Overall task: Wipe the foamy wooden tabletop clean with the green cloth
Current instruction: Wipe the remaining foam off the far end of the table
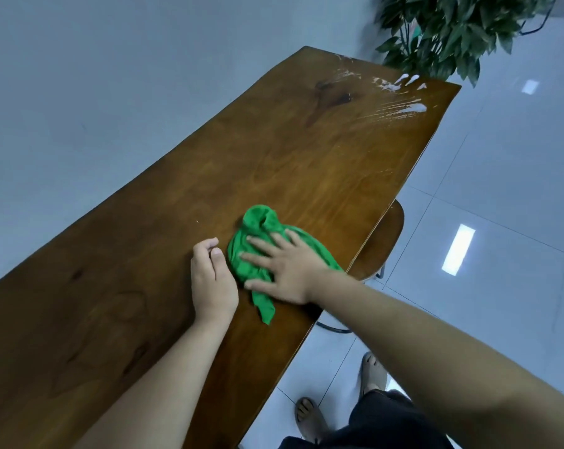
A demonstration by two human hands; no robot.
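Green cloth [261,228] is being pressed under the flat right hand [287,270], left hand [211,280] loosely curled, empty, beside it; foam [410,108] well beyond it is not yet being wiped.

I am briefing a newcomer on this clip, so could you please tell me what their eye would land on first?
The bright green cloth lies bunched on the wooden tabletop near its right edge, pressed under the flat right hand, with the left hand resting loosely curled beside it. White foam streaks smear the table's far end, next to a leafy plant.
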